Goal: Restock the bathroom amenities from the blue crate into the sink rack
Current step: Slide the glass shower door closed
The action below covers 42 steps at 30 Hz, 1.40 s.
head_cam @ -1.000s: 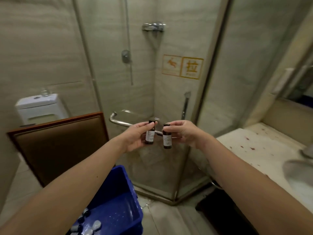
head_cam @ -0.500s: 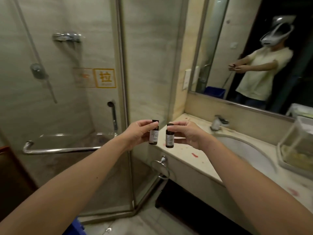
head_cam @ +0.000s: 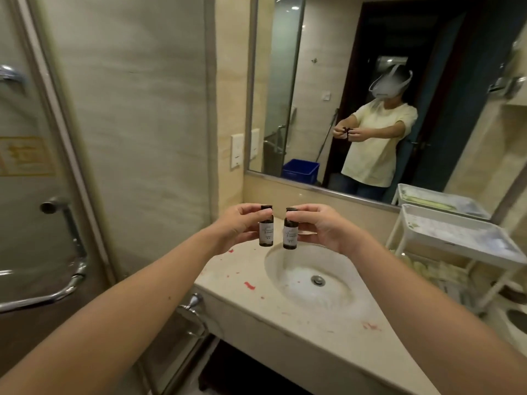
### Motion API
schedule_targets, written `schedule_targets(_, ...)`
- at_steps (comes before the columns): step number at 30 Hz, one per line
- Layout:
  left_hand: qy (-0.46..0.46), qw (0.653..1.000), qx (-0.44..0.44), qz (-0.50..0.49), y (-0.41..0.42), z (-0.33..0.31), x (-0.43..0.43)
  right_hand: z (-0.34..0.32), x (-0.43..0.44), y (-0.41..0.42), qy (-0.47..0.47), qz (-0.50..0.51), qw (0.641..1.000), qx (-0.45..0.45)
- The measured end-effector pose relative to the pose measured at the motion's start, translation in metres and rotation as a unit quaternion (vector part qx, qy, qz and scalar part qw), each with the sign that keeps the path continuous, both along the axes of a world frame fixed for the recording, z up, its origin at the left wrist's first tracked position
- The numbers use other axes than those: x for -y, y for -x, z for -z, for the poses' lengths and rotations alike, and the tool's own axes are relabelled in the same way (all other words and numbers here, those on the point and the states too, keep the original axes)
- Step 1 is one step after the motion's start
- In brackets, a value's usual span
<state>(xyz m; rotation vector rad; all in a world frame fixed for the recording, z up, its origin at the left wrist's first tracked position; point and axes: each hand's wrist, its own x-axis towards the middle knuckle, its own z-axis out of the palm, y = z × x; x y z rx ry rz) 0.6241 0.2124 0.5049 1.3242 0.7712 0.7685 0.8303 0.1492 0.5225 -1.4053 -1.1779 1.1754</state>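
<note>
Left hand (head_cam: 239, 223) is pinching the left bottle (head_cam: 266, 230) just under its cap, and right hand (head_cam: 322, 226) is pinching the right bottle (head_cam: 290, 232) the same way. Both are hanging upright, just beside each other (label print too small to read), over the sink basin's (head_cam: 285, 269) far rim. The white sink rack (head_cam: 456, 238) is standing to the right, and the blue crate (head_cam: 301, 171) is showing only in the mirror (head_cam: 328, 67).
</note>
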Motion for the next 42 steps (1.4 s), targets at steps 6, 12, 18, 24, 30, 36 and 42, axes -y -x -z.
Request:
schedule_targets(6,-0.027,0.999,-0.011,0.038,-0.082,-0.008,-0.009,-0.006,0.003,-0.076,-0.010,0.045,0.999,0.001)
schedule_targets(12,-0.038,0.996,-0.043,0.068,-0.151,-0.016,-0.024,-0.012,0.008,-0.135,-0.004,0.095,0.995,-0.013)
schedule_targets(18,-0.054,0.988,-0.051,0.138,-0.210,-0.021,-0.046,-0.010,0.009,-0.186,-0.007,0.137,0.990,-0.029)
schedule_targets(24,-0.075,0.974,-0.058,0.208,-0.275,-0.022,-0.068,-0.006,0.010,-0.234,-0.013,0.198,0.979,-0.048)
schedule_targets(30,-0.079,0.950,-0.060,0.296,-0.338,-0.019,-0.083,-0.004,0.020,-0.276,-0.024,0.269,0.961,-0.065)
schedule_targets(36,-0.071,0.930,-0.060,0.357,-0.397,-0.002,-0.085,0.010,0.040,-0.313,-0.017,0.313,0.946,-0.082)
schedule_targets(42,-0.071,0.922,-0.063,0.376,-0.455,0.015,-0.085,0.019,0.046,-0.363,-0.005,0.341,0.936,-0.088)
